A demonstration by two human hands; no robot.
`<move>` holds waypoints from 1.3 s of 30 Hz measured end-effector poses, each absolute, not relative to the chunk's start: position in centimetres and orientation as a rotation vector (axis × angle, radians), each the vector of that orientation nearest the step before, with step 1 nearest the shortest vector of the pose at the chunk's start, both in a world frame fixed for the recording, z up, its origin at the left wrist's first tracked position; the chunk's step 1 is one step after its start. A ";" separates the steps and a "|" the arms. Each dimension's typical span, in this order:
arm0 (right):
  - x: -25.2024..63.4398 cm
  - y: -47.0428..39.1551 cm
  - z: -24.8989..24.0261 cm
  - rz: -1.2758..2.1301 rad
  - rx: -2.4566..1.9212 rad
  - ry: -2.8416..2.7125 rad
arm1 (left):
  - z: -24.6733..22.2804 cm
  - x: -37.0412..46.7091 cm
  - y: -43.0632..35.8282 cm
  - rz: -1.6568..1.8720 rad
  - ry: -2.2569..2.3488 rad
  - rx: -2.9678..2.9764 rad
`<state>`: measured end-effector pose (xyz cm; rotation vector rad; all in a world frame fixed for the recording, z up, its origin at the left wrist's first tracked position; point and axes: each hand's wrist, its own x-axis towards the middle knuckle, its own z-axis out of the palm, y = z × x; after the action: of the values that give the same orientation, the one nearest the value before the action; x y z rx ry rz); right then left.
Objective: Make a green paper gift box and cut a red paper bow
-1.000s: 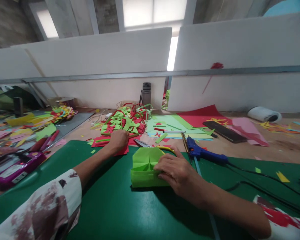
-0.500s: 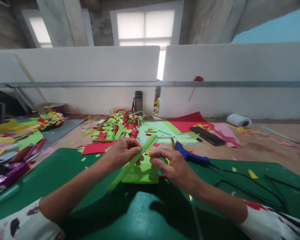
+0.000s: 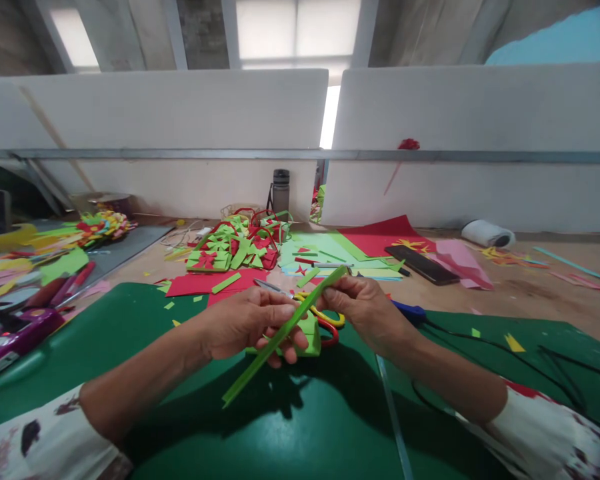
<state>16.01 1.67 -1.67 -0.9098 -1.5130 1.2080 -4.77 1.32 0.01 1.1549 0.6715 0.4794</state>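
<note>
A long, narrow light-green strip [image 3: 273, 343], apparently foam or felt, runs slantwise between my hands, its lower end free over the green mat [image 3: 290, 427]. My left hand [image 3: 253, 323] grips it near the middle between thumb and fingers. At the upper end, my right hand [image 3: 367, 307] pinches it. Behind the fingers lies a light-green pouch-like piece [image 3: 311, 333] on the mat, partly hidden. Beside it are scissors [image 3: 333, 323] with red and yellow handles, their blades pointing away to the left.
A blue glue gun [image 3: 410, 312] lies behind my right hand, its cord trailing right. Farther back are a heap of green and red pouches [image 3: 235, 247], coloured sheets [image 3: 325, 247], a phone [image 3: 423, 265] and a bottle [image 3: 281, 190]. A purple device [image 3: 20, 340] sits left.
My right hand has risen from the green piece and now pinches the strip's upper end. The strip has turned edge-on, and the scissors are more exposed.
</note>
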 end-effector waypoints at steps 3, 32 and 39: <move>16.1 1.8 -1.6 1.209 -0.916 -1.523 | -0.1 -5.1 1.3 0.456 0.672 1.118; 15.3 0.7 -1.1 1.076 -1.090 -1.401 | -1.5 -3.5 0.2 0.443 0.812 1.203; 15.5 0.9 -1.3 1.107 -1.043 -1.366 | -1.4 -3.6 0.4 0.464 0.834 1.245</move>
<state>15.53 0.90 -1.27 -1.0433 -1.3660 1.1074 -3.64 0.38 -1.37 1.2448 0.8336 0.4640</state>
